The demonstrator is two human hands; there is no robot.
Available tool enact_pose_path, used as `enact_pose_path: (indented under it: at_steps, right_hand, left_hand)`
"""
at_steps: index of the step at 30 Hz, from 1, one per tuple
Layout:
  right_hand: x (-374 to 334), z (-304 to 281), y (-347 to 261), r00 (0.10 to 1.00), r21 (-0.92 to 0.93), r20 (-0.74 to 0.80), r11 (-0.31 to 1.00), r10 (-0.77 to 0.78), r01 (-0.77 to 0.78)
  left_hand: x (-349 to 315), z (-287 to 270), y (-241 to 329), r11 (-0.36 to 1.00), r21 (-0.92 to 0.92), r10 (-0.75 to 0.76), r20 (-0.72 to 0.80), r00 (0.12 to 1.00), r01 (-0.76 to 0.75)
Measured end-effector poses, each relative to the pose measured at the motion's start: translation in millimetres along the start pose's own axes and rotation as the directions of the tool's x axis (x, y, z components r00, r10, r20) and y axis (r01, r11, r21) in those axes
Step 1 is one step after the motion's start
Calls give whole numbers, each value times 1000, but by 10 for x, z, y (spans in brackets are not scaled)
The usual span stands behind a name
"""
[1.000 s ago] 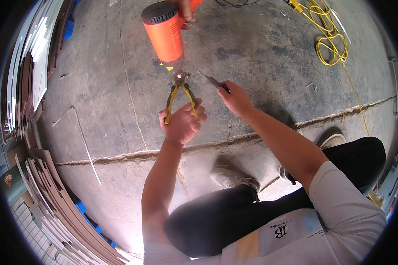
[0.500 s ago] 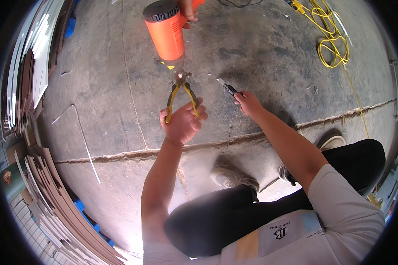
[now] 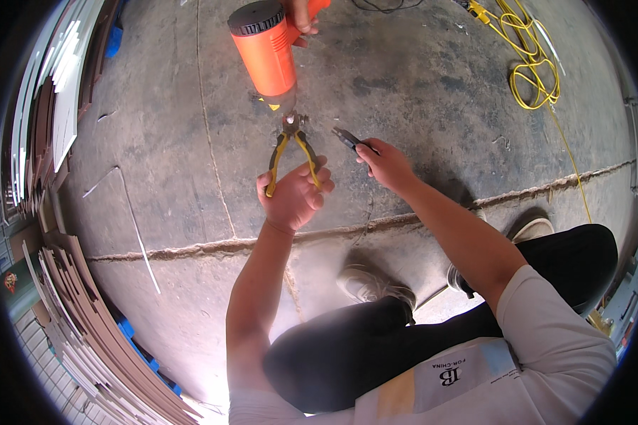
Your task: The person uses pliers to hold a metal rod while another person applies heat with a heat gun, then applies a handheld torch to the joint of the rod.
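My left hand [image 3: 294,197] is closed round the yellow-and-black handles of a pair of pliers [image 3: 278,157], whose jaws point away from me. A small whitish piece [image 3: 290,120] shows at the jaws; its kind is too small to tell. Right above them is the nozzle end of an orange heat gun [image 3: 266,64] with a black ribbed cap, gripped by another person's hand [image 3: 302,18] at the top. My right hand [image 3: 386,164] grips a dark utility knife [image 3: 349,139], its tip directed toward the plier jaws but apart from them.
Stacked boards and strips [image 3: 96,319] line the left side. A thin white strip [image 3: 136,225] lies bent on the concrete floor. At the upper right is a coiled yellow cord [image 3: 528,67]. A rough crack [image 3: 205,249] crosses the floor before my shoes [image 3: 376,285].
My right hand has moved a little left and away from me with the utility knife, bringing its tip nearer the plier jaws. The pliers and the heat gun have hardly moved.
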State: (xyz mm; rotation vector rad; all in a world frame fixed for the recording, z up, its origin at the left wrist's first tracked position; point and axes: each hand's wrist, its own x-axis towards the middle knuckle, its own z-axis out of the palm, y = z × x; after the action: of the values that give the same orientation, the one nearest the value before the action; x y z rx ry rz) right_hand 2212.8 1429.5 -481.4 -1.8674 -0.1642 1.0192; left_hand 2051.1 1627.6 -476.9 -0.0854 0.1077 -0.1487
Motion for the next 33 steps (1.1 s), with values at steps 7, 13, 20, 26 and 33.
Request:
enact_pose_path:
  at_steps: [7,13,20,26,33]
  right_hand:
    - [100,80,-39,997,-18,33,997,-71,72]
    - [120,127,31,995,-19,9,995,-97,97]
    - [114,114,-34,997,-16,2,996,-82,82]
    - [118,128,-139,998,-7,12,998,-70,70]
    - [169,211,-139,991,216,67,968,119,-131]
  left_hand:
    - [2,14,-18,1000,-3,-7,-4,1000,7]
    - [-1,-18,-8,1000,15,-5,15,1000,4]
    - [18,6,-18,1000,14,-10,19,1000,10]
    - [15,4,-9,1000,22,0,22,1000,0]
    - [7,16,7,998,62,3,-17,1000,-2]
